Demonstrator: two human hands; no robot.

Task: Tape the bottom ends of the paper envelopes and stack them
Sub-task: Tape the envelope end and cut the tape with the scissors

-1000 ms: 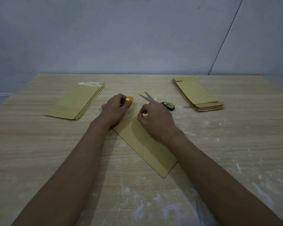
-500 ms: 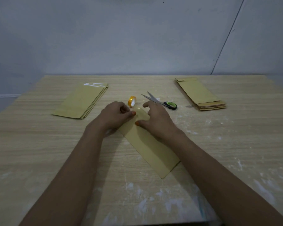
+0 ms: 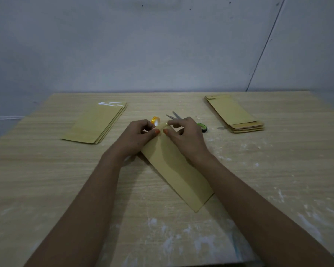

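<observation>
A brown paper envelope (image 3: 178, 174) lies slantwise on the table in front of me. Its far end is lifted a little between my hands. My left hand (image 3: 139, 137) pinches that end from the left, thumb on top and fingers curled. My right hand (image 3: 187, 137) pinches the same end from the right with thumb and forefinger. A small yellow tape roll (image 3: 155, 120) stands on the table just behind my left hand, untouched. Whether a strip of tape sits on the end, I cannot tell.
Scissors (image 3: 177, 116) with a green handle lie behind my right hand. A stack of envelopes with shiny tape on its far end (image 3: 96, 125) lies at the back left. Another envelope stack (image 3: 234, 115) lies at the back right. White smears mark the wooden table (image 3: 278, 170).
My left hand let go of the tape roll, which now stands on the table. Both hands closed in on the envelope's far end and raised it slightly.
</observation>
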